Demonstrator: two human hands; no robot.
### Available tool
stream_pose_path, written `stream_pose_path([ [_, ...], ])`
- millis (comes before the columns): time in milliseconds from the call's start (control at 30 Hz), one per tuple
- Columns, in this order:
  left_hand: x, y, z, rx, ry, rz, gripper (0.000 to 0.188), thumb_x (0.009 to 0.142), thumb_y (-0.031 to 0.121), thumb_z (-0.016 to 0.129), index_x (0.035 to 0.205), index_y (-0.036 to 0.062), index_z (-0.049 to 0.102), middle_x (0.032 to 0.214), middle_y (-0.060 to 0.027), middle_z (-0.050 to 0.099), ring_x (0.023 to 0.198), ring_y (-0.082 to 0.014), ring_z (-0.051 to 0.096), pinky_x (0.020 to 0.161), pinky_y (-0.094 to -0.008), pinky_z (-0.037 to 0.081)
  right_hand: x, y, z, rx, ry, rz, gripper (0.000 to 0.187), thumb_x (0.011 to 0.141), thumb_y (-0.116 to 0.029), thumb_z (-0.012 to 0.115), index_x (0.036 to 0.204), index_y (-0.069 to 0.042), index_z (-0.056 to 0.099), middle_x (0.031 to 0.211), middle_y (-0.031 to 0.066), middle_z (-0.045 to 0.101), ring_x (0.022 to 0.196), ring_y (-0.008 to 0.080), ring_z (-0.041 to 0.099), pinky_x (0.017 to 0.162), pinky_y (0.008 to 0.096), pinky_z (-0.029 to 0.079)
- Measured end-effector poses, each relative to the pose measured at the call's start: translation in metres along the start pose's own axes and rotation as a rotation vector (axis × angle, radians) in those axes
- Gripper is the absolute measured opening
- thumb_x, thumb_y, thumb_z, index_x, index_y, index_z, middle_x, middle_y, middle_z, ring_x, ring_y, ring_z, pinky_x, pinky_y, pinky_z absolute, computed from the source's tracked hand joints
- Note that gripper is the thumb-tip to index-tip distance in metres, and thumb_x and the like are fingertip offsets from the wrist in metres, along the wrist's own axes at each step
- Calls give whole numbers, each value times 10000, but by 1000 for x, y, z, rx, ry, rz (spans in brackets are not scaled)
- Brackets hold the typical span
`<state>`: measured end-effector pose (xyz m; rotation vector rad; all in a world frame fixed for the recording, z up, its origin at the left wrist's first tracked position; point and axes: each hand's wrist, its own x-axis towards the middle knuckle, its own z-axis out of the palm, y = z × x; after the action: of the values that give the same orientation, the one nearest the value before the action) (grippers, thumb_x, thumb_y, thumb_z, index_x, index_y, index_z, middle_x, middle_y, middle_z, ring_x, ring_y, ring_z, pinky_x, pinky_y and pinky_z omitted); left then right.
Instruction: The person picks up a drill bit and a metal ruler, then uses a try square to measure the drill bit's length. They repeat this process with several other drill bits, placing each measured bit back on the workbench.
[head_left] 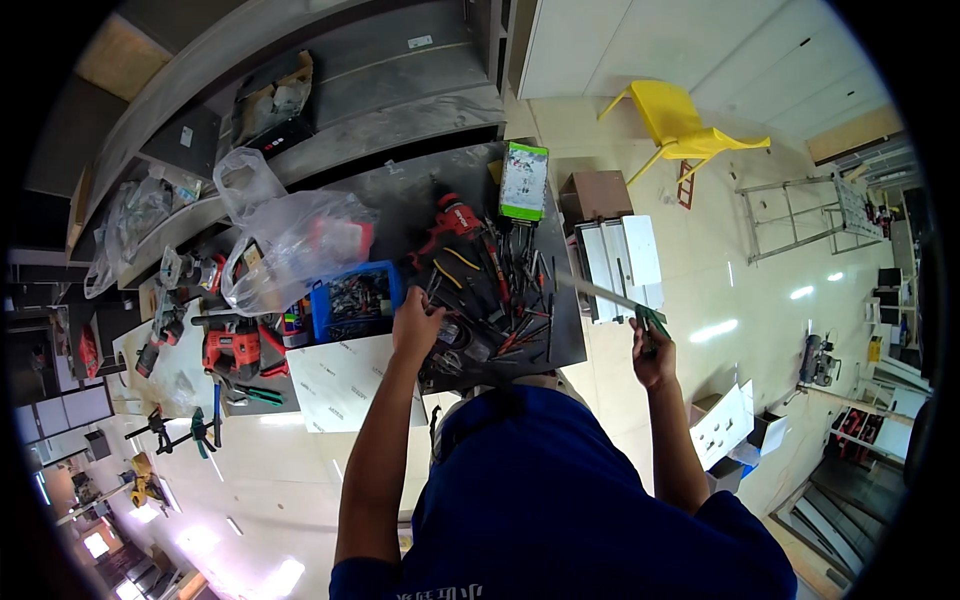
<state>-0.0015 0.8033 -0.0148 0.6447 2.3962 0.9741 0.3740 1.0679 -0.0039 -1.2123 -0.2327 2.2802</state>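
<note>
The long, thin, silvery hand tool (610, 296) with a green-and-black handle (652, 319) is in the person's right hand (655, 360), whose fingers are closed about the handle; its blade points leftward past the right edge of the dark, flat tabletop (569, 342). It looks light for its length, and the blade is probably metal, stiff along its width but springy across its thin face. The handle seems the right place to hold it, likely less slippery than the bare blade; whether the blade's edge is toothed or sharp cannot be made out, so fingers are best kept off it. It does not look fragile, though a sideways load might bend it. The left hand (418, 322) is over the tabletop, fingers curled, beside the blue plastic bin (319, 308) of small dark parts; whether it grips anything I cannot tell. Beyond it lie yellow-handled pliers (447, 274) and a red-and-black power drill (457, 215), with a bright-green-rimmed box (524, 180) at the far corner.
</note>
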Motion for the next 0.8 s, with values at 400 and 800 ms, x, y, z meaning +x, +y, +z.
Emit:
stream_pose_path([
  [400, 47, -69, 74, -95, 137, -185, 417, 678, 129, 812, 867, 27, 454, 783, -134, 551, 701, -265, 574, 685, -366, 467, 6, -8, 13, -323, 17, 31, 217, 963, -100, 401, 1169, -132, 458, 1114, 196, 641, 750, 213, 658, 593, 281, 530],
  [800, 6, -4, 56, 23, 360, -138, 307, 798, 155, 720, 903, 14, 468, 690, -119, 562, 631, -265, 601, 602, -360, 470, 31, -20, 35, -402, -48, 108, 231, 963, -120, 429, 1192, -137, 448, 1136, 182, 641, 780, 217, 663, 614, 293, 520],
])
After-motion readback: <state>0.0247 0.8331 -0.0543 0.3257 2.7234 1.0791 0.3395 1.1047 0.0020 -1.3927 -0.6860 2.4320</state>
